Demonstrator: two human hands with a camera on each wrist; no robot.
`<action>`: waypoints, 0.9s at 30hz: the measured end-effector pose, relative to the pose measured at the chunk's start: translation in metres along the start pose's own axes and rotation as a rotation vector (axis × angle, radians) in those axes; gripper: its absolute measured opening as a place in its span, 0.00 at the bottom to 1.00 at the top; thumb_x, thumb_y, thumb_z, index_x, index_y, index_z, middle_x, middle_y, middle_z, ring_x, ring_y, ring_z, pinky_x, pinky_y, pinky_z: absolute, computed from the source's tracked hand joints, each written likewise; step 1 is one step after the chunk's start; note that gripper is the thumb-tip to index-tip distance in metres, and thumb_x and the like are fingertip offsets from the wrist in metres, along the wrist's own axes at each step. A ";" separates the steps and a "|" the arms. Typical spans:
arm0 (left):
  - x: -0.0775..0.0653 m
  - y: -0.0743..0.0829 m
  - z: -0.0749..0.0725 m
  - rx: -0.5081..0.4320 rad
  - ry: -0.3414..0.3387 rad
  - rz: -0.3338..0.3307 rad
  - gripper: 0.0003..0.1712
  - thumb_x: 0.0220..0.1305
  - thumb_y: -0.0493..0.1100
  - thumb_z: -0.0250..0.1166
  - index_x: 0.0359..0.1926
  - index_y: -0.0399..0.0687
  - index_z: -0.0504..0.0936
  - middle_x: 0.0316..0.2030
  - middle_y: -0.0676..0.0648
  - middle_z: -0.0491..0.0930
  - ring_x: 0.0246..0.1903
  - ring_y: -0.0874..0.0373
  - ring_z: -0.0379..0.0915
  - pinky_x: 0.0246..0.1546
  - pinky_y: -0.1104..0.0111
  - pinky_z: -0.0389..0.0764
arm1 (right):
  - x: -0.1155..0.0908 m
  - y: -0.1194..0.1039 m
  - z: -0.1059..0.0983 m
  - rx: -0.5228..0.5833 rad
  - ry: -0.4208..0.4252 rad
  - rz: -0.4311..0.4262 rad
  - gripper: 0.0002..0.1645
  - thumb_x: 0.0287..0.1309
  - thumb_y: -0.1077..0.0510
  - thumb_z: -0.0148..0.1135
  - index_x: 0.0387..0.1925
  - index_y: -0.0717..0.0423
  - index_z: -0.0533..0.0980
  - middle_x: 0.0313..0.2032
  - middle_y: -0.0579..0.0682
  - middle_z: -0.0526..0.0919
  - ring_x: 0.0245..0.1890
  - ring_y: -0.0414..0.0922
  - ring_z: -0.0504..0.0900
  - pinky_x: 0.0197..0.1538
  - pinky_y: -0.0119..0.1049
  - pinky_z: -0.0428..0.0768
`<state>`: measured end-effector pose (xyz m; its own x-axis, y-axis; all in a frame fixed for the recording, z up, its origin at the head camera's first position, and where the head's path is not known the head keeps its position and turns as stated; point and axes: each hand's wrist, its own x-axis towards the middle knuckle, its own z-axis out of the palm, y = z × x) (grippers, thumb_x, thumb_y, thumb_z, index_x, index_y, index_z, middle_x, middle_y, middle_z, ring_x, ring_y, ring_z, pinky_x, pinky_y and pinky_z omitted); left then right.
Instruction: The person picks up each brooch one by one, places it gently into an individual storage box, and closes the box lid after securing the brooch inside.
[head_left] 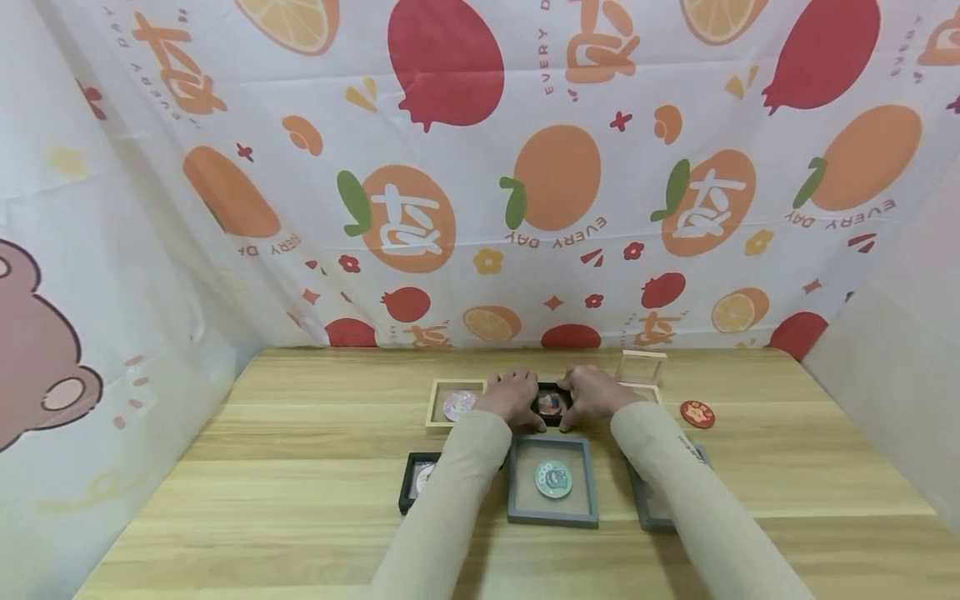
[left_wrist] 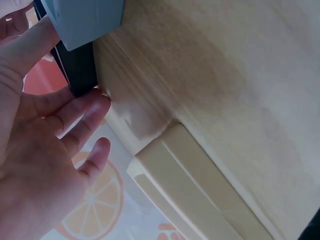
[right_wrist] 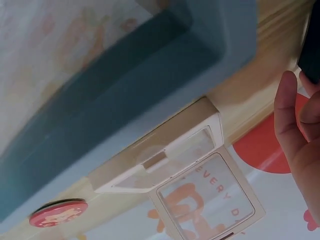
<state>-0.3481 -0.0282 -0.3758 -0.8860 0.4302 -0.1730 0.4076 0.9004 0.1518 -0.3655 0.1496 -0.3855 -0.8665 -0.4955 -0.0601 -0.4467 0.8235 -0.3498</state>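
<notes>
At the back of the table, both hands hold a small black display frame (head_left: 555, 420) with a round picture badge (head_left: 551, 404) inside. My left hand (head_left: 513, 398) grips its left side; in the left wrist view the thumb and fingers lie on opposite sides of the black frame (left_wrist: 82, 70). On the right side, my right hand (head_left: 594, 393) pinches the frame. Only a dark corner of the frame (right_wrist: 312, 50) shows in the right wrist view, beside partly curled fingers. A grey frame (head_left: 553, 520) with a green round badge (head_left: 553, 479) lies just in front of the hands.
Left of the hands lies a pale wooden frame (head_left: 432, 406) with a lilac badge (head_left: 458, 405). An opened cream frame (head_left: 642, 355) and a red badge (head_left: 697, 413) lie to the right. Another black frame (head_left: 407, 483) and grey frame (head_left: 647, 508) are partly hidden by the sleeves.
</notes>
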 end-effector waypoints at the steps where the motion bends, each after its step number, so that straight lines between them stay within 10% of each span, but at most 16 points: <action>1: 0.000 0.000 0.000 0.003 -0.002 -0.002 0.45 0.58 0.59 0.76 0.67 0.39 0.70 0.62 0.41 0.72 0.63 0.47 0.68 0.64 0.50 0.66 | 0.000 0.000 -0.001 -0.007 0.003 -0.005 0.37 0.38 0.54 0.86 0.51 0.69 0.83 0.46 0.55 0.82 0.42 0.49 0.81 0.48 0.43 0.81; 9: 0.003 0.001 -0.002 -0.005 0.000 0.001 0.43 0.58 0.58 0.76 0.66 0.39 0.71 0.61 0.41 0.73 0.63 0.47 0.68 0.66 0.50 0.65 | -0.001 -0.004 -0.003 -0.042 -0.015 0.013 0.34 0.40 0.55 0.86 0.50 0.65 0.83 0.40 0.51 0.79 0.37 0.46 0.76 0.48 0.43 0.79; 17: -0.005 0.004 -0.014 -0.013 -0.038 -0.029 0.38 0.65 0.64 0.67 0.61 0.40 0.72 0.61 0.41 0.73 0.64 0.45 0.67 0.66 0.52 0.63 | -0.010 -0.006 0.000 -0.018 -0.064 0.059 0.47 0.57 0.46 0.75 0.70 0.67 0.68 0.66 0.65 0.69 0.64 0.61 0.72 0.64 0.54 0.72; 22: -0.007 0.015 -0.019 0.023 0.010 0.048 0.37 0.70 0.64 0.61 0.67 0.41 0.72 0.66 0.41 0.71 0.67 0.45 0.63 0.67 0.53 0.61 | -0.020 0.002 -0.007 -0.006 -0.073 0.079 0.42 0.70 0.41 0.60 0.73 0.65 0.63 0.72 0.67 0.61 0.69 0.64 0.65 0.65 0.59 0.70; 27: 0.000 0.033 -0.022 0.046 0.032 0.134 0.34 0.74 0.59 0.59 0.72 0.48 0.70 0.70 0.44 0.68 0.70 0.46 0.60 0.69 0.52 0.59 | -0.032 0.016 -0.027 -0.017 -0.015 0.046 0.31 0.71 0.49 0.62 0.63 0.69 0.74 0.63 0.66 0.75 0.63 0.63 0.74 0.62 0.57 0.74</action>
<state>-0.3389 0.0002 -0.3497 -0.8293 0.5451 -0.1229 0.5317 0.8374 0.1267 -0.3509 0.1862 -0.3640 -0.8829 -0.4609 -0.0903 -0.4101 0.8502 -0.3300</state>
